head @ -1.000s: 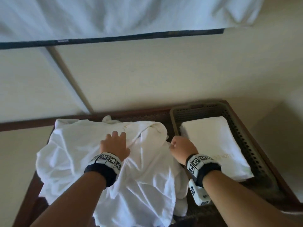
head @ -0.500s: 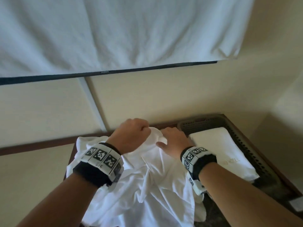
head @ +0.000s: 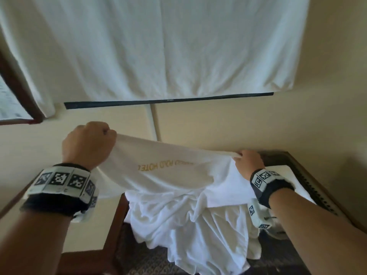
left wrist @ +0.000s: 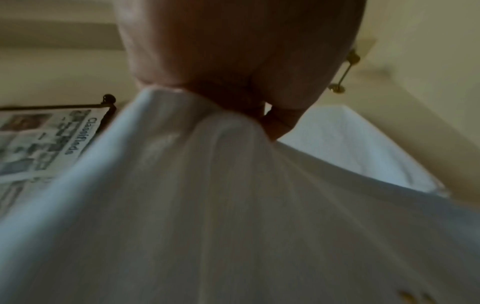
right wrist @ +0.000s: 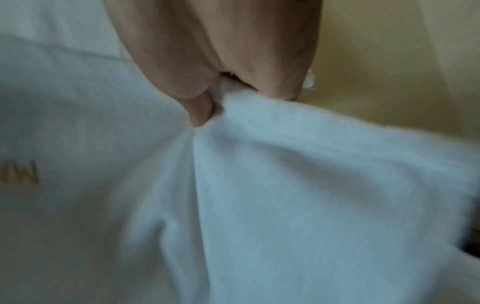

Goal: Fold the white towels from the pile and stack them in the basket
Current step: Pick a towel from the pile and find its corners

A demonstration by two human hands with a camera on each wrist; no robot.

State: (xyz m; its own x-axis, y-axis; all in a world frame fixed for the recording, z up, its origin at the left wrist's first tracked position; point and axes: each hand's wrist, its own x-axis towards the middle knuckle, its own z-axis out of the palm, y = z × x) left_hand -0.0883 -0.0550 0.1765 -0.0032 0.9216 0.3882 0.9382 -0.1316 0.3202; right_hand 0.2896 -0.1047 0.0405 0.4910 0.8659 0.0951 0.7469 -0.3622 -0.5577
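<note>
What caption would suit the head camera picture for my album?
Left hand and right hand lift a white towel by its top edge above the pile, beside the basket.

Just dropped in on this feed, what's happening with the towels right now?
A person is holding one white towel up by its top edge, stretched between the left hand and the right hand, each gripping an end. It carries gold lettering and hangs over the pile of unfolded towels on the table. One folded towel already lies in the basket at the right. The lifted towel is not yet folded.
</note>
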